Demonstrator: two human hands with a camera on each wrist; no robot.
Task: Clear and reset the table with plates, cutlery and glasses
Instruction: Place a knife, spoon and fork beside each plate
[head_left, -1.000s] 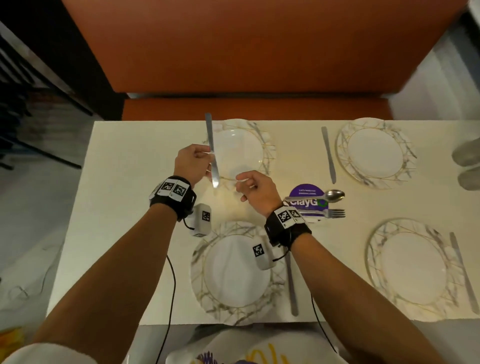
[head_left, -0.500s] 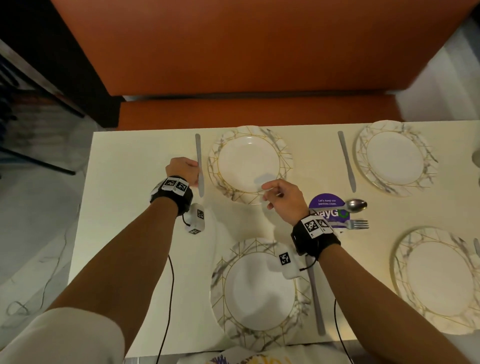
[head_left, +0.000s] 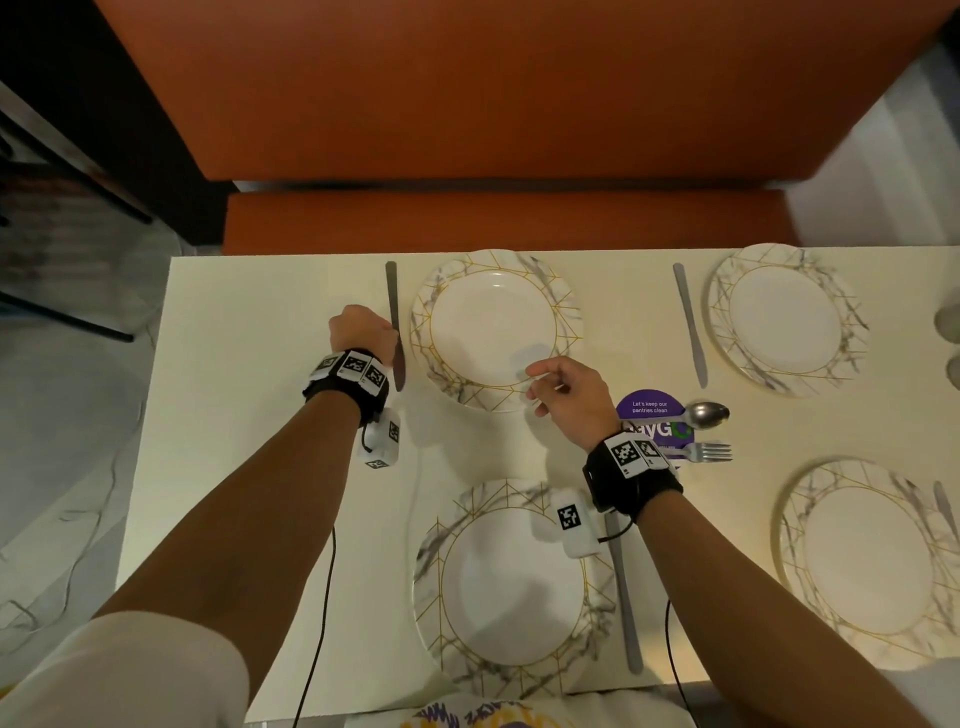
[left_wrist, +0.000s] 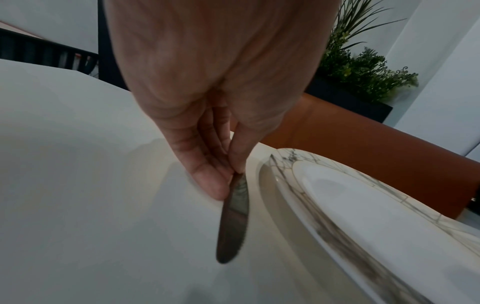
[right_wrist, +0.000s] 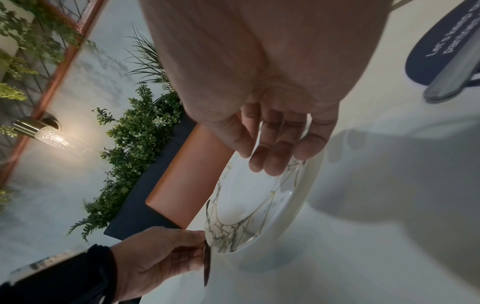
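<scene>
A butter knife (head_left: 393, 312) lies just left of the far marbled plate (head_left: 493, 327), and my left hand (head_left: 363, 327) pinches its middle between thumb and fingers. In the left wrist view the knife's blade (left_wrist: 232, 222) points toward the camera beside the plate rim (left_wrist: 298, 205). My right hand (head_left: 563, 395) hovers over the plate's near right edge with loose fingers, holding nothing; the right wrist view shows its fingers (right_wrist: 275, 152) above the plate (right_wrist: 249, 205).
A near plate (head_left: 511, 587) with a knife (head_left: 626, 597) to its right sits below my right wrist. A spoon (head_left: 698, 414) and fork (head_left: 706, 451) lie on a purple sticker (head_left: 649, 408). Two more plates (head_left: 784, 317) (head_left: 867, 566) stand at right; an orange bench (head_left: 493, 218) lies beyond.
My left hand carried the knife from over the far plate's left rim to the table just left of it. My right hand let go of the plate rim and drew back slightly.
</scene>
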